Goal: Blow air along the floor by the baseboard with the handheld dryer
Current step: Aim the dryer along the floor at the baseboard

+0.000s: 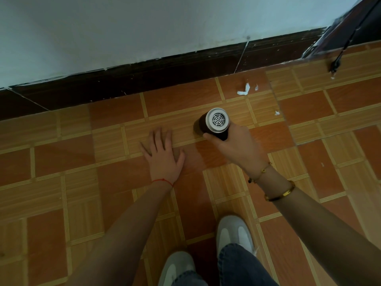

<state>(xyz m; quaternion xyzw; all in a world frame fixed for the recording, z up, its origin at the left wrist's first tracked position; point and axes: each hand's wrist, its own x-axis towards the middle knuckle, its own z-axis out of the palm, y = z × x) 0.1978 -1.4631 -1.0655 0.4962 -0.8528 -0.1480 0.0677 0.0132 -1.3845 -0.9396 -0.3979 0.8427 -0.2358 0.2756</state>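
- So the dryer [216, 122] is in the right hand [235, 147], fingers wrapped around the dark handle. What faces the camera is the white rear end with the round intake grille, so the nozzle end is hidden behind the body.
- That's the key bit here – the dryer's long axis runs from the camera down and away toward the floor [115, 157] and the baseboard [144, 79], tipped slightly left. Going by the dark barrel showing left of the grille, I'd guess the air lands on the tiles just short of the baseboard.
- The left hand [162, 151] is empty, fingers spread, palm down, and looks to be resting flat on the tiles, a bit to the left of the dryer. Looks like a brace, though I can't swear it's bearing weight.
- Right hand is the nearer one to the baseboard and the only one doing anything with the tool.
- The baseboard runs diagonally, rising toward the right, so a sweep along it means moving the right hand sideways while keeping that same tilt – not pushing forward.
- A few white scraps [244, 89] lie on the tiles up and right of the dryer, near the baseboard. The nozzle seems angled away from them, so my guess is the sweep needs to go rightward to reach them.
- Can't tell whether the dryer is actually running.
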